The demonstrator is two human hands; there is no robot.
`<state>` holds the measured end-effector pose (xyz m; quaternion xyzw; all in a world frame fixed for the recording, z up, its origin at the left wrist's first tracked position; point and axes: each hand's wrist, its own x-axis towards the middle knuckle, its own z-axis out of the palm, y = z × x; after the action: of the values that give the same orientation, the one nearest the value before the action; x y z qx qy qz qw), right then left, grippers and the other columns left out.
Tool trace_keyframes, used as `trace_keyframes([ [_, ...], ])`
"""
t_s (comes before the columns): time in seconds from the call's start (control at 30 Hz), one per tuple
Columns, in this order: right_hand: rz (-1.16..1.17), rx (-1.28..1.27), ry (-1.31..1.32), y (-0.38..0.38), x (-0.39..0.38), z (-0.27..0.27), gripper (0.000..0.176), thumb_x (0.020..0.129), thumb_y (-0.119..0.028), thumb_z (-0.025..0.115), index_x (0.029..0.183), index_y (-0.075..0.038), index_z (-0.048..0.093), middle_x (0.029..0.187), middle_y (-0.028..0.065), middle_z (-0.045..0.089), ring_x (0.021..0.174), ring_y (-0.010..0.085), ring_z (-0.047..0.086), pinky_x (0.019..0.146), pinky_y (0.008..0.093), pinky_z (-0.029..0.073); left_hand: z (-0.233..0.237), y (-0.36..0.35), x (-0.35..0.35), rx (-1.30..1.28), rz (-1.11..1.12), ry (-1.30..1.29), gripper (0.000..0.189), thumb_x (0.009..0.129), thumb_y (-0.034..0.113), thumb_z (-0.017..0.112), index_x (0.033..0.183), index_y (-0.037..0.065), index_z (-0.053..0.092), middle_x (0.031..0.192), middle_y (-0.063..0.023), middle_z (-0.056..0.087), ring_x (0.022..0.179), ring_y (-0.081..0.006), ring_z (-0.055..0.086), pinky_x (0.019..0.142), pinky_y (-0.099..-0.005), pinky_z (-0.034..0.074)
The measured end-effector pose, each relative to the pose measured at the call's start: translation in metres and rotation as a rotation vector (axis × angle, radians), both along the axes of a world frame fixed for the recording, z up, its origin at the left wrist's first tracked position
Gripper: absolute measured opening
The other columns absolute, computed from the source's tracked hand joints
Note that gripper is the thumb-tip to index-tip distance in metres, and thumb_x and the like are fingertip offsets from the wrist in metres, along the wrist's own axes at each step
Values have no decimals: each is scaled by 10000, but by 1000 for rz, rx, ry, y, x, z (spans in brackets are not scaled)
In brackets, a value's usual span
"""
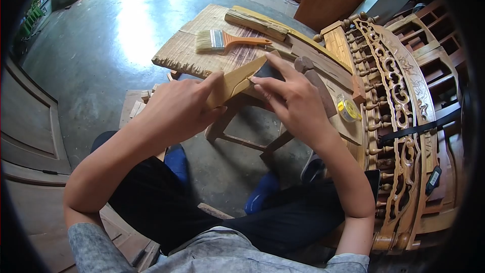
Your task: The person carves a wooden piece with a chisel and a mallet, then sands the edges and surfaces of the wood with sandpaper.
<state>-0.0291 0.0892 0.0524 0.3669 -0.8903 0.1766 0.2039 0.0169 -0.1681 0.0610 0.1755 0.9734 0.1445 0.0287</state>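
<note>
My left hand (177,103) is closed around one end of a flat, light-brown piece of wood (234,82) with a curved line on its face. Raised in front of me, the wood slants up to the right. A dark sheet that looks like sandpaper (264,69) is pinched in my right hand (294,93), against the wood's far end. Just beyond both hands, a paintbrush (233,41) with an orange handle and pale bristles lies on a rough-edged board (174,45). My fingers partly cover the wood and the sheet.
A yellow tape measure (348,109) sits on the bench to the right, near several wood strips (256,24). Carved furniture with turned spindles (399,91) stands along the right side. Wooden panels (30,116) are at the left. A stool frame (242,141) stands below my hands.
</note>
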Motion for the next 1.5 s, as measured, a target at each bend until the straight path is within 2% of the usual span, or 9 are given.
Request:
trace_keyframes([
  [0.23, -148, -8, -29, 12, -17, 1, 206, 985, -248, 691, 1097, -118, 807, 1432, 203, 603, 1121, 393, 682, 975, 451, 539, -7, -2, -2, -14, -10, 40, 649, 997, 415, 666, 1516, 88, 454, 893, -177, 735, 773, -357, 724, 672, -486, 551],
  [0.47, 13, -60, -62, 1, -4, 2, 216, 975, -235, 702, 1125, -110, 795, 1431, 197, 603, 1142, 403, 668, 982, 449, 534, -4, -2, -1, -42, -15, 31, 659, 1001, 420, 664, 1528, 89, 446, 924, -168, 741, 758, -333, 727, 655, -465, 559],
  [0.57, -127, -22, -49, 16, -19, 0, 226, 988, -245, 687, 1135, -109, 792, 1431, 205, 601, 1143, 405, 667, 987, 455, 529, -3, -1, -1, -33, -9, 33, 668, 998, 424, 669, 1534, 94, 446, 921, -159, 742, 754, -324, 727, 653, -457, 563],
  [0.7, -139, 9, -22, 6, -8, -1, 237, 997, -258, 680, 1144, -110, 791, 1431, 222, 596, 1139, 407, 663, 993, 470, 518, -6, -1, -1, -43, -6, 38, 674, 999, 428, 670, 1541, 98, 444, 922, -157, 744, 752, -318, 729, 650, -455, 563],
  [0.83, 55, -30, -63, -8, 10, 5, 237, 991, -250, 693, 1145, -97, 787, 1424, 231, 599, 1137, 409, 668, 982, 464, 529, -7, -1, -1, -35, -18, 67, 678, 1002, 422, 670, 1544, 90, 436, 918, -164, 742, 747, -319, 728, 648, -454, 562],
  [1.03, -138, -30, -79, 10, -18, -4, 241, 986, -261, 696, 1122, -85, 788, 1405, 239, 606, 1069, 401, 694, 944, 453, 546, -7, -2, -2, -39, -15, 37, 675, 999, 405, 676, 1540, 77, 441, 921, -167, 742, 749, -326, 728, 655, -454, 563],
  [1.27, 44, -15, 40, -10, 3, -1, 231, 996, -261, 677, 1068, -70, 785, 1388, 229, 618, 1006, 386, 697, 917, 473, 545, -11, -1, -3, -24, -17, 58, 685, 988, 389, 692, 1536, 71, 432, 928, -178, 740, 756, -339, 728, 671, -463, 566],
  [1.4, -183, 17, -12, 5, -14, 1, 228, 996, -260, 677, 1071, -71, 779, 1409, 208, 616, 1067, 388, 687, 952, 463, 536, -9, -1, -3, -29, -16, 68, 681, 985, 386, 694, 1531, 73, 434, 935, -178, 743, 769, -340, 734, 668, -463, 570],
  [1.5, -67, 32, 84, -13, 10, -5, 212, 984, -243, 691, 1080, -76, 780, 1410, 207, 616, 1057, 388, 690, 943, 464, 541, -9, 1, 0, -24, -34, 80, 679, 986, 384, 693, 1531, 74, 433, 932, -181, 743, 771, -340, 734, 666, -462, 572],
])
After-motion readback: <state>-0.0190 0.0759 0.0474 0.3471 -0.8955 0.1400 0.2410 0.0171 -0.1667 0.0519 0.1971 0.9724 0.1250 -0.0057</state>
